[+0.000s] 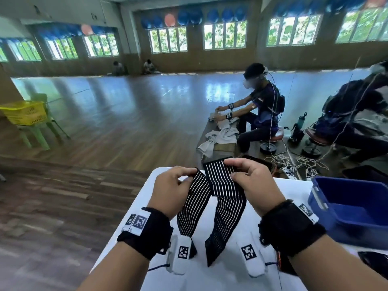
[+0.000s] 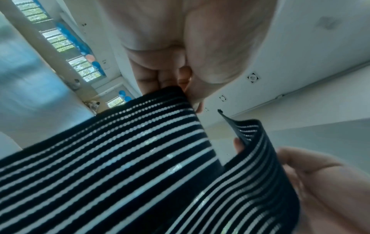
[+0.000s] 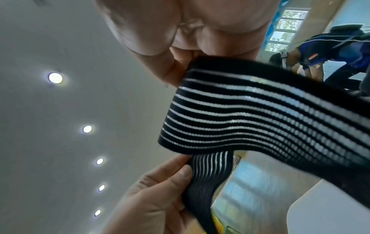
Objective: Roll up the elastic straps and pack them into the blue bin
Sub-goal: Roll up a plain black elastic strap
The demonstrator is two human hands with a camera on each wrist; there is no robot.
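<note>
A black elastic strap with thin white stripes (image 1: 224,198) hangs in two lengths above the white table (image 1: 294,192). My left hand (image 1: 184,177) pinches the left length near its top end. My right hand (image 1: 232,168) pinches the right length at its upper end, thumb on the near face. In the left wrist view the strap (image 2: 120,166) runs from my curled left fingers (image 2: 166,79) down and across. The right wrist view shows the strap (image 3: 250,114) folded under my right fingers. The blue bin (image 1: 354,208) stands to the right on the table, its inside showing nothing.
Another dark strap (image 1: 373,263) lies at the table's right edge below the bin. Beyond the table a seated person (image 1: 262,106) works at a low bench with cloths. A yellow basket (image 1: 25,112) sits on a green chair at far left. Cables lie on the wooden floor.
</note>
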